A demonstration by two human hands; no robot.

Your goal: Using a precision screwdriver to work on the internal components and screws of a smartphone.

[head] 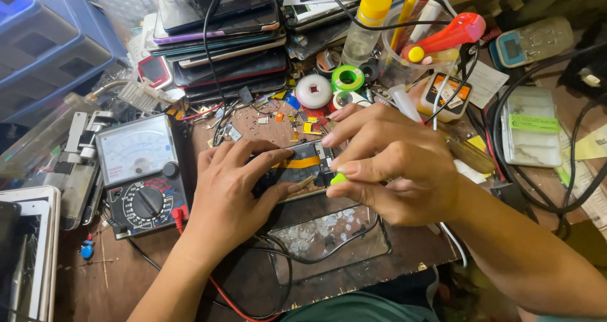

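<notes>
Beside the multimeter (pixel 142 173), my left hand (pixel 231 192) presses spread fingers on the opened phone (pixel 300 170); my right hand (pixel 392 170) pinches a green-tipped tool (pixel 337 179). Fragile, light: I'd grip the edges.

Left hand (pixel 231 192): lies flat on an opened phone (pixel 297 170), fingers spread over its dark inner parts.
Right hand (pixel 392 170): pinches a small green-tipped tool (pixel 338 178) at the phone's right edge.
Left of the left hand: analog multimeter (pixel 142 173).
Above both hands: stack of phones (pixel 221 37), tape rolls (pixel 329 85).
</notes>
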